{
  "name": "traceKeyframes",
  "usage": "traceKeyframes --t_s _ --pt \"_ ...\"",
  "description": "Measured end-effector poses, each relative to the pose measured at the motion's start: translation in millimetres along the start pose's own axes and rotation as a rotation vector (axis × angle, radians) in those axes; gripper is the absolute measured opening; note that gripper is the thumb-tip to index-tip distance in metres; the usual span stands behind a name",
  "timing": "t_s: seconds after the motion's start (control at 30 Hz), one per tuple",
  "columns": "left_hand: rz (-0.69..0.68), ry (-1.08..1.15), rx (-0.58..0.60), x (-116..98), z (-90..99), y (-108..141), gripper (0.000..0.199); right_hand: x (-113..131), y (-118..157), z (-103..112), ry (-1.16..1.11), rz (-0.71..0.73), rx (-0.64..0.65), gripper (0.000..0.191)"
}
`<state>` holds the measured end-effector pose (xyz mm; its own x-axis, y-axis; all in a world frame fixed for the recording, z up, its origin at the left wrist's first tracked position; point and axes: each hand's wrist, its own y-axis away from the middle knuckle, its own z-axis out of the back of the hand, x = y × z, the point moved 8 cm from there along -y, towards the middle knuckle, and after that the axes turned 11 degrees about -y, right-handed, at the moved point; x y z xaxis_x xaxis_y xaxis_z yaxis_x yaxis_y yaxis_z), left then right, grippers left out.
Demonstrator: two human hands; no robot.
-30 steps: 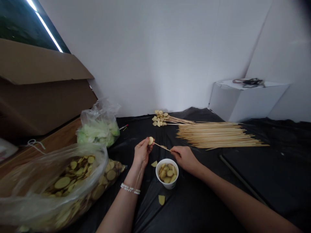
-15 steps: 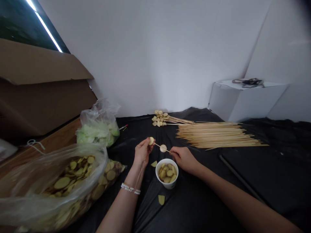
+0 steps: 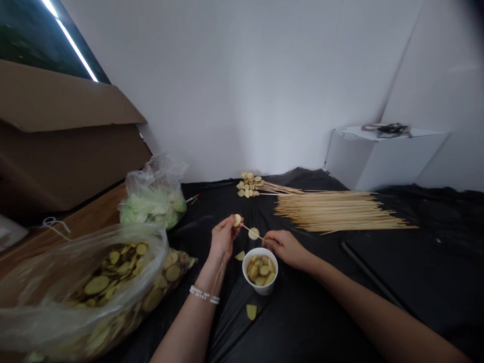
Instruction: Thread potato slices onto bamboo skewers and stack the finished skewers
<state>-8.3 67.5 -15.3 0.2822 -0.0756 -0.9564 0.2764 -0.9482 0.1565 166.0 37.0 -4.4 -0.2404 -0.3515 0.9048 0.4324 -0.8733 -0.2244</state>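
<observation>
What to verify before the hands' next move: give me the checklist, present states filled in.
1. Skewer gripped by the right hand: ok.
2. End slice pinched in the left hand: ok.
3. Middle slice pierced through, not just behind the skewer: cannot tell.
4. White cup upright, slices inside: ok.
5. Black sheet free of loose pieces by the cup: not ok, cut pieces lie there.
6. Bare sticks available: ok.

Bare hands [image 3: 222,239], bare forearms [image 3: 191,322], pale beaded double-strand bracelet [image 3: 204,294]
</observation>
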Motion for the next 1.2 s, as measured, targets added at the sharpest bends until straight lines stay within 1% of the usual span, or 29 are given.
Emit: traceKeyframes --t_s 0.07,0.17,0.23,0.3,0.43,0.53,0.6,0.73,0.8,1.0,1.07,1.2 --pt "0.005 0.005 -0.003 0 -0.4 1 0.019 2 0 4 0.053 0.028 -0.048 0.021" --pt "0.006 0.013 -0.001 0 -1.4 1 0.017 8 1 9 0.175 0.114 -0.130 0.022" --pt "0.002 0.017 0.006 0 -2.2 1 0.017 11 1 10 0.227 0.149 -0.159 0.021" --pt "0.001 0.019 0.014 1 -2.9 1 0.018 11 1 10 0.237 0.153 -0.166 0.022" --pt "-0.004 0.022 0.023 1 -3.9 2 0.018 5 0 7 0.120 0.071 -0.111 0.025" --pt "-0.009 0.014 0.017 0 -3.8 3 0.017 2 -1 3 0.045 0.017 -0.064 0.024" --pt "-0.010 0.009 0.012 0 -3.6 2 0.016 2 0 4 0.053 0.018 -0.071 0.023" --pt "-0.008 0.013 0.010 1 -3.4 2 0.016 7 1 9 0.124 0.077 -0.136 0.023" --pt "-0.012 0.014 0.012 1 -3.7 2 0.017 7 0 8 0.115 0.080 -0.133 0.024" --pt "-0.015 0.000 0.012 2 -5.1 3 0.019 -7 -2 -1 -0.041 -0.042 -0.021 0.020" --pt "-0.016 0.005 0.010 2 -5.3 3 0.018 -5 -1 2 0.015 -0.009 -0.049 0.020" --pt "-0.007 0.010 -0.001 3 -5.0 3 0.018 10 2 8 0.218 0.157 -0.150 0.022"
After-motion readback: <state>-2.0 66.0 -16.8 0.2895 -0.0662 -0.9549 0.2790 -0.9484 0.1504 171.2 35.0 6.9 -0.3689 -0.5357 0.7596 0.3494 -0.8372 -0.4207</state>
